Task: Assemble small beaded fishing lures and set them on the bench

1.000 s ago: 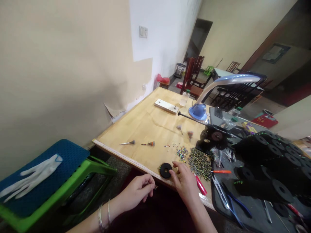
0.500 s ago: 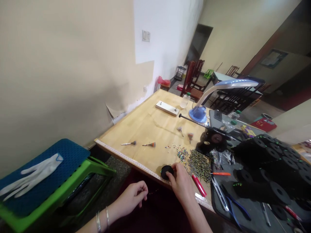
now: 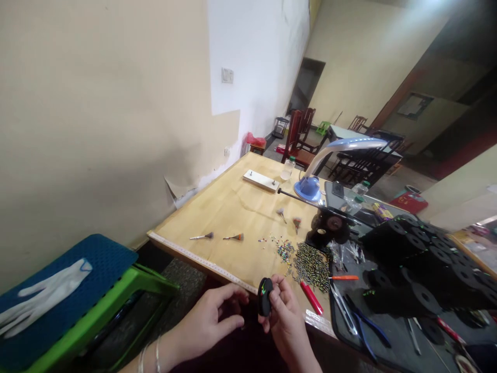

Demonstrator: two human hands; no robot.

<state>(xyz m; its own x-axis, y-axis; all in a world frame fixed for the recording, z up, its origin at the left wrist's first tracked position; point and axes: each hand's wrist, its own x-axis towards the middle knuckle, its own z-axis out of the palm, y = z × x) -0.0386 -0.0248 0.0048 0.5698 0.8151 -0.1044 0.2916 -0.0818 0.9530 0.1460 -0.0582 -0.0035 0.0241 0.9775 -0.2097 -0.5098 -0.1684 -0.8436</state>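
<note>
My right hand [image 3: 285,313] holds a black round spool [image 3: 264,298] on edge over the table's front edge, thumb on its near face and fingers behind. A bright green bit shows in the spool's rim. My left hand [image 3: 209,316] is just left of it, fingers and thumb apart, not touching the spool. Right of my right hand lies a red cylinder [image 3: 311,298]. Behind that spreads a pile of small striped pieces [image 3: 312,267], with loose coloured beads [image 3: 285,251] beside it. Two small brushes [image 3: 234,237] lie farther left.
A blue lamp [image 3: 308,188] and a white board with two pegs [image 3: 261,180] stand at the back. On the right, a grey mat holds pliers [image 3: 367,324], scissors [image 3: 344,308] and stacked black foam rolls [image 3: 411,295]. A green stool [image 3: 128,300] with a white glove [image 3: 46,295] is at left.
My right hand has lifted the black spool off the table and tipped it on edge. My left hand has come closer to it, opening its fingers. The view has shifted slightly.
</note>
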